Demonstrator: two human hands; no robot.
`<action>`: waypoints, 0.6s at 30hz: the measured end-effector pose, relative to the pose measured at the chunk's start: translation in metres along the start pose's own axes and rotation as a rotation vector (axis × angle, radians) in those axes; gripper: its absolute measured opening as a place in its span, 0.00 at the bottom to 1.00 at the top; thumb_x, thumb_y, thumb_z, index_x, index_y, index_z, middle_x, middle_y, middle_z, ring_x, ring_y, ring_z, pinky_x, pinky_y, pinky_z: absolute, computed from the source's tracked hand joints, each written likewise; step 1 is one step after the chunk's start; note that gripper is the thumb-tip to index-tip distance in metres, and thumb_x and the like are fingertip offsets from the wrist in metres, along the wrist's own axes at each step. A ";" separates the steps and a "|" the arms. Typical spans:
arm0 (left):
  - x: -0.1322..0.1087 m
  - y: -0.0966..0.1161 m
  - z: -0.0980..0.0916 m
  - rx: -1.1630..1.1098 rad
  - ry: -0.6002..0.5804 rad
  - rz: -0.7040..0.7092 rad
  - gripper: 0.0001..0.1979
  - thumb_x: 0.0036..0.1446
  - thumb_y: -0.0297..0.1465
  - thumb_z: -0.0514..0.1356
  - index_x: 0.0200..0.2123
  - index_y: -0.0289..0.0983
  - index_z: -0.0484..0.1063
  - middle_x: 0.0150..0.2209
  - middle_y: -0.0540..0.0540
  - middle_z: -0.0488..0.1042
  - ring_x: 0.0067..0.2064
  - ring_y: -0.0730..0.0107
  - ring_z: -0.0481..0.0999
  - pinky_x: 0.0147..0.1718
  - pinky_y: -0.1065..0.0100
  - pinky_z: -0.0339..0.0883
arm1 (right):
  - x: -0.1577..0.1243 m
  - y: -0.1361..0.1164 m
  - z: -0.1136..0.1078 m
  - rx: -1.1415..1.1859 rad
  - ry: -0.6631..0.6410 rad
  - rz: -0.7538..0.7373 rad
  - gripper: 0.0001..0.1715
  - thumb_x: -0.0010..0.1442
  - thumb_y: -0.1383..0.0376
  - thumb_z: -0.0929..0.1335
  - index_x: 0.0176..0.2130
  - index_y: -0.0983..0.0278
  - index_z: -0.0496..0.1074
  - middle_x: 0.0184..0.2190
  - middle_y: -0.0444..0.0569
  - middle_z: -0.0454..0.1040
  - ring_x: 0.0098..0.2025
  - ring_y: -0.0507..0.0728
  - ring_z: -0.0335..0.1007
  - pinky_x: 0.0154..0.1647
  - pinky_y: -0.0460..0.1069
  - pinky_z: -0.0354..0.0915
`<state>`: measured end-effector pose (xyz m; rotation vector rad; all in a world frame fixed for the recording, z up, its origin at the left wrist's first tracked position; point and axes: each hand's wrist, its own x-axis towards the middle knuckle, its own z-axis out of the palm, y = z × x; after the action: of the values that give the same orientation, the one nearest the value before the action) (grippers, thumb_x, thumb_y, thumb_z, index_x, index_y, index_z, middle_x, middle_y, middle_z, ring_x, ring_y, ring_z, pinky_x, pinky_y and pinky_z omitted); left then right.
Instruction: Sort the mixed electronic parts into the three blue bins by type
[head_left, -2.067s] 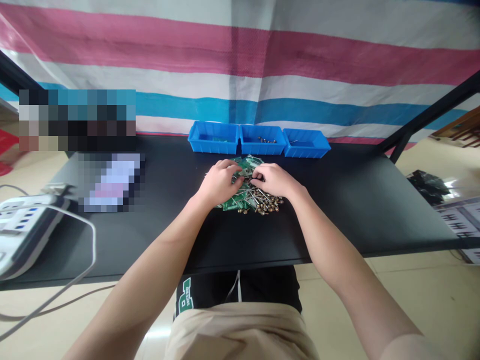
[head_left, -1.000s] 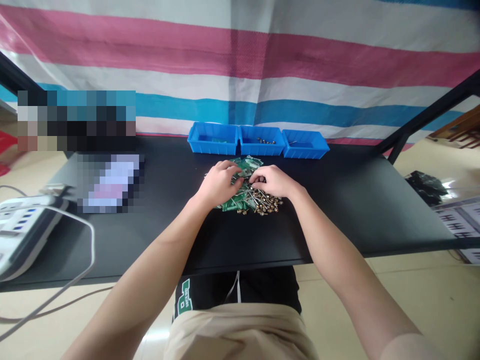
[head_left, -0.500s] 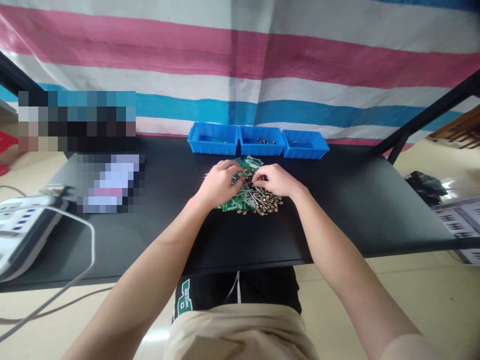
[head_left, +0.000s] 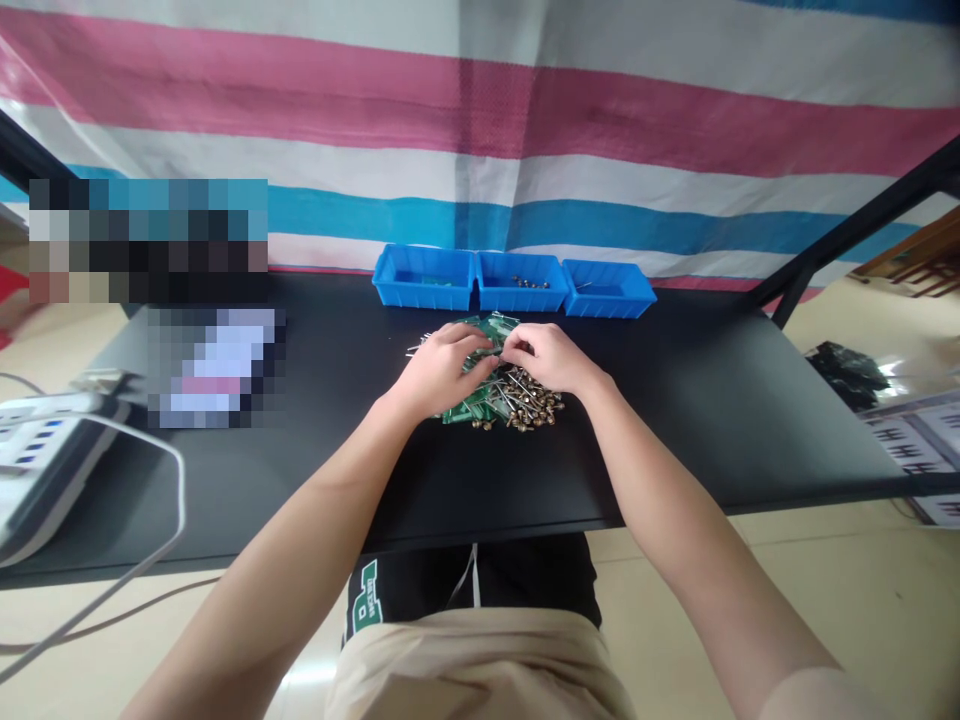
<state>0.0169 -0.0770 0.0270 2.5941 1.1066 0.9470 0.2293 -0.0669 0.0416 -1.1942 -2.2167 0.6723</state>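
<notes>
A mixed pile lies on the black shelf, made of green translucent plastic pieces (head_left: pixel 474 408) and thin metal pins with round brass-coloured heads (head_left: pixel 534 404). My left hand (head_left: pixel 444 368) rests over the left side of the pile, its fingers curved and its thumb apart from them. Across from it, my right hand (head_left: pixel 551 356) has thumb and forefinger pinched together at the pile's upper right. Whatever sits between those fingertips is too small to make out. The two hands' fingertips are close together and cover part of the pile.
Behind the pile stand three blue bins in a row: the left bin (head_left: pixel 424 294) holds some green pieces, the middle bin (head_left: pixel 520 298) several brass-headed pieces, the right bin (head_left: pixel 609 303) a thin pin. At left are a blurred-out phone-like object (head_left: pixel 229 365) and a white power strip (head_left: pixel 45 440) with cable.
My right hand has shifted slightly left and up, bringing its pinched fingertips nearer the left hand. The left hand's fingertips have edged a little to the right.
</notes>
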 end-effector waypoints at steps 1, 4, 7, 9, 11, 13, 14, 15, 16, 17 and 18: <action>0.000 0.001 0.000 -0.006 0.003 0.020 0.15 0.67 0.37 0.55 0.44 0.36 0.78 0.47 0.39 0.78 0.50 0.57 0.77 0.52 0.55 0.73 | 0.000 -0.001 0.001 0.011 0.011 -0.005 0.09 0.63 0.63 0.68 0.32 0.65 0.73 0.29 0.46 0.74 0.32 0.53 0.67 0.36 0.49 0.61; 0.001 0.001 0.001 -0.020 0.010 0.080 0.16 0.69 0.38 0.54 0.43 0.35 0.78 0.45 0.39 0.78 0.48 0.59 0.77 0.50 0.57 0.73 | 0.000 -0.003 0.005 0.045 0.029 -0.008 0.12 0.65 0.60 0.67 0.32 0.64 0.70 0.27 0.45 0.73 0.29 0.52 0.64 0.34 0.49 0.58; 0.001 0.000 0.002 -0.014 0.017 0.122 0.17 0.70 0.38 0.52 0.41 0.35 0.77 0.42 0.39 0.79 0.45 0.60 0.78 0.47 0.58 0.73 | 0.001 -0.006 0.010 0.062 0.062 -0.035 0.19 0.66 0.53 0.65 0.31 0.63 0.67 0.25 0.44 0.71 0.27 0.51 0.62 0.32 0.48 0.56; 0.001 -0.001 0.002 0.006 0.035 0.130 0.17 0.70 0.38 0.52 0.40 0.34 0.76 0.39 0.40 0.79 0.42 0.61 0.78 0.43 0.59 0.72 | 0.001 -0.006 0.012 0.073 0.093 -0.060 0.22 0.66 0.48 0.65 0.30 0.63 0.66 0.23 0.43 0.69 0.26 0.51 0.60 0.31 0.48 0.55; 0.001 -0.002 0.002 0.023 0.056 0.115 0.16 0.70 0.39 0.52 0.39 0.34 0.75 0.37 0.40 0.79 0.39 0.61 0.77 0.41 0.59 0.72 | 0.001 -0.007 0.014 0.099 0.123 -0.069 0.25 0.65 0.45 0.64 0.30 0.62 0.65 0.23 0.43 0.69 0.25 0.51 0.59 0.30 0.48 0.55; 0.001 -0.003 0.003 0.034 0.062 0.091 0.15 0.69 0.38 0.54 0.40 0.34 0.75 0.36 0.41 0.78 0.39 0.61 0.77 0.40 0.60 0.71 | 0.001 -0.008 0.016 0.125 0.159 -0.062 0.26 0.65 0.43 0.64 0.30 0.62 0.66 0.23 0.43 0.69 0.25 0.51 0.60 0.30 0.48 0.56; 0.000 -0.003 0.003 0.039 0.060 0.083 0.15 0.69 0.38 0.54 0.40 0.34 0.74 0.36 0.41 0.78 0.39 0.61 0.77 0.40 0.60 0.71 | 0.001 -0.009 0.016 0.133 0.177 -0.053 0.27 0.64 0.42 0.64 0.30 0.62 0.65 0.24 0.43 0.70 0.25 0.51 0.60 0.30 0.48 0.56; 0.000 -0.003 0.003 0.045 0.055 0.081 0.14 0.69 0.38 0.54 0.40 0.34 0.74 0.35 0.41 0.78 0.39 0.61 0.77 0.40 0.60 0.70 | 0.001 -0.010 0.016 0.138 0.192 -0.043 0.28 0.64 0.42 0.63 0.30 0.62 0.65 0.24 0.44 0.70 0.25 0.51 0.61 0.31 0.48 0.57; 0.000 -0.004 0.003 0.052 0.050 0.080 0.14 0.69 0.38 0.54 0.41 0.34 0.74 0.35 0.41 0.78 0.39 0.61 0.77 0.40 0.60 0.70 | 0.001 -0.010 0.016 0.142 0.203 -0.033 0.28 0.64 0.41 0.63 0.30 0.62 0.65 0.24 0.44 0.70 0.26 0.51 0.62 0.31 0.48 0.57; 0.000 -0.004 0.003 0.060 0.046 0.077 0.14 0.69 0.37 0.54 0.41 0.34 0.74 0.35 0.41 0.78 0.39 0.61 0.77 0.40 0.60 0.70 | 0.001 -0.011 0.017 0.146 0.210 -0.026 0.28 0.64 0.41 0.64 0.30 0.62 0.65 0.24 0.44 0.70 0.26 0.51 0.63 0.31 0.48 0.58; 0.000 -0.004 0.003 0.067 0.043 0.070 0.14 0.69 0.37 0.53 0.41 0.34 0.74 0.35 0.41 0.77 0.39 0.61 0.77 0.40 0.60 0.70 | 0.001 -0.011 0.017 0.153 0.215 -0.025 0.28 0.64 0.42 0.64 0.30 0.62 0.66 0.25 0.45 0.71 0.27 0.51 0.64 0.32 0.48 0.59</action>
<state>0.0164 -0.0738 0.0233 2.6940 1.0827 1.0017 0.2111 -0.0743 0.0362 -1.1059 -1.9628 0.6573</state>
